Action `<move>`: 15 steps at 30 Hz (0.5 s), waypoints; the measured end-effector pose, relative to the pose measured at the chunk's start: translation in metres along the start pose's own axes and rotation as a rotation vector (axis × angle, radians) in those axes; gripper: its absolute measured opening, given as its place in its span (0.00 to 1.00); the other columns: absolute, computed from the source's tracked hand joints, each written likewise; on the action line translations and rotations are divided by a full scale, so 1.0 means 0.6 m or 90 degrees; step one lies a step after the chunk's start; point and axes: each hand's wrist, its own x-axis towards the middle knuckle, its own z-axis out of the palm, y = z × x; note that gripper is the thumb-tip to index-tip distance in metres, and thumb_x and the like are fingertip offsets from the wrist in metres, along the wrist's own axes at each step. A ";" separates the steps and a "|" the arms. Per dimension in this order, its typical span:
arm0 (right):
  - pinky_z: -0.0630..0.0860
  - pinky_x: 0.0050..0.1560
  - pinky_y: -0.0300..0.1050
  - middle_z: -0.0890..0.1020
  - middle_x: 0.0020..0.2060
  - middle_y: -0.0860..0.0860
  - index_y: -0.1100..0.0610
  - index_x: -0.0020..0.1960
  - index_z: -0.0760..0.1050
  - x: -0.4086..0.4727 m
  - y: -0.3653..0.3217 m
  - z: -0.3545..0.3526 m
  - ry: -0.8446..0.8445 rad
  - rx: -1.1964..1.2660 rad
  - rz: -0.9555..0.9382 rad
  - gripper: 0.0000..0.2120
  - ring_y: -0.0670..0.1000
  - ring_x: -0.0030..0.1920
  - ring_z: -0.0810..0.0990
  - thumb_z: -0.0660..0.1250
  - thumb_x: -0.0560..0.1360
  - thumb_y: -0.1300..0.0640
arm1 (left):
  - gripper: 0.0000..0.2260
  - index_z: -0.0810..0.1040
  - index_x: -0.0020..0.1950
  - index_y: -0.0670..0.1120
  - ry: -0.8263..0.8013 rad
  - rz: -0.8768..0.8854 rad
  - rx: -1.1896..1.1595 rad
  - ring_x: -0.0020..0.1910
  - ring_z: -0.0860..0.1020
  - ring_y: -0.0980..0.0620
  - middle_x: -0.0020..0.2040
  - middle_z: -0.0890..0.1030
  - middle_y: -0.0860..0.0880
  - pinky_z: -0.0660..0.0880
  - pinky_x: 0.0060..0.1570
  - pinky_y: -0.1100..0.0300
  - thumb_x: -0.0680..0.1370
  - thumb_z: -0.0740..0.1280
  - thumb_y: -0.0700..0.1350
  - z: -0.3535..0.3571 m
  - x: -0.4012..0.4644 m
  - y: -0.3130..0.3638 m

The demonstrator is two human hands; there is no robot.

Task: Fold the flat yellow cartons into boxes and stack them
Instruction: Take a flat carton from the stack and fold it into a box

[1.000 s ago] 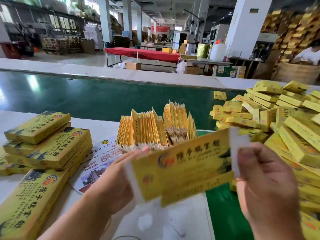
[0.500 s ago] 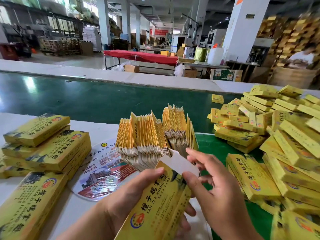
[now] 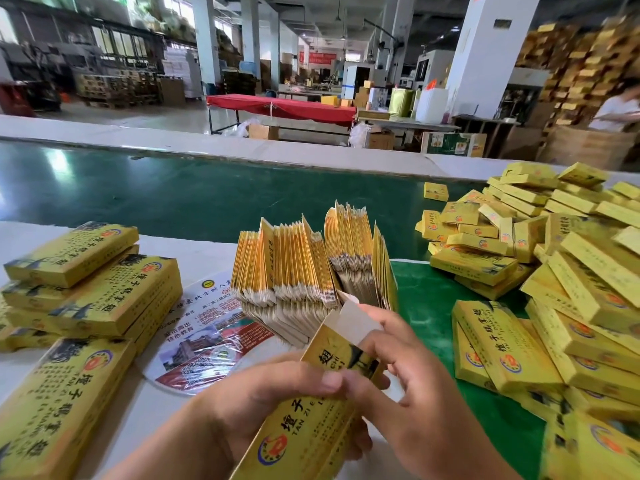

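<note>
The half-formed yellow carton [image 3: 322, 410] is held low in the middle of the view, pointing away from the person. It is gripped round its body by the left hand [image 3: 263, 403], thumb across the printed face. The right hand [image 3: 408, 382] is curled at the far end, with its fingers [image 3: 375, 322] pressed on the white end flap [image 3: 353, 322], which is not yet tucked.

Risks, as judged: the flap may be creased off its score line or pushed in crooked if the sleeve is not squared first; the tube may be flattened again if it is squeezed too hard by the left hand; a poorly tucked end may spring open once the box is stacked. The upright bundle of flat cartons [image 3: 311, 258] stands just beyond the hands and could be knocked over by a careless swing. The loose heap of finished boxes [image 3: 554, 258] on the green belt [image 3: 173, 199] at the right is uneven, so a box dropped there may slide off. The stack of boxes [image 3: 90, 289] at the left looks steadier.

Compared with half a second ago, the carton is held at much the same angle, but the flap is seen bent further down under the right fingers, and the left thumb lies further across the face. A second ago the carton was held sideways, with both end flaps out.
</note>
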 end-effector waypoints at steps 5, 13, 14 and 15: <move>0.74 0.59 0.51 0.72 0.66 0.37 0.56 0.38 0.78 0.002 0.006 -0.011 -0.030 0.082 0.024 0.20 0.45 0.66 0.75 0.66 0.71 0.38 | 0.25 0.72 0.66 0.36 -0.219 0.040 -0.245 0.47 0.78 0.40 0.51 0.79 0.37 0.72 0.54 0.47 0.72 0.72 0.44 -0.019 0.003 -0.012; 0.81 0.45 0.41 0.83 0.55 0.41 0.41 0.58 0.76 0.003 0.009 -0.001 0.136 0.159 0.076 0.22 0.47 0.50 0.84 0.74 0.67 0.37 | 0.25 0.78 0.60 0.35 -0.092 0.137 -0.289 0.45 0.83 0.41 0.50 0.82 0.34 0.80 0.45 0.52 0.69 0.78 0.47 -0.023 0.012 -0.004; 0.81 0.43 0.40 0.84 0.53 0.43 0.41 0.58 0.78 0.004 0.009 0.002 0.105 0.158 0.084 0.23 0.48 0.48 0.84 0.73 0.66 0.35 | 0.25 0.77 0.60 0.34 -0.073 0.158 -0.282 0.46 0.83 0.41 0.51 0.81 0.34 0.80 0.46 0.51 0.69 0.78 0.47 -0.021 0.014 -0.006; 0.80 0.40 0.39 0.85 0.50 0.46 0.40 0.57 0.79 0.003 0.009 0.004 0.070 0.153 0.087 0.23 0.50 0.46 0.84 0.73 0.65 0.33 | 0.26 0.77 0.61 0.34 -0.052 0.178 -0.265 0.47 0.82 0.40 0.52 0.81 0.33 0.80 0.47 0.50 0.69 0.77 0.47 -0.019 0.017 -0.008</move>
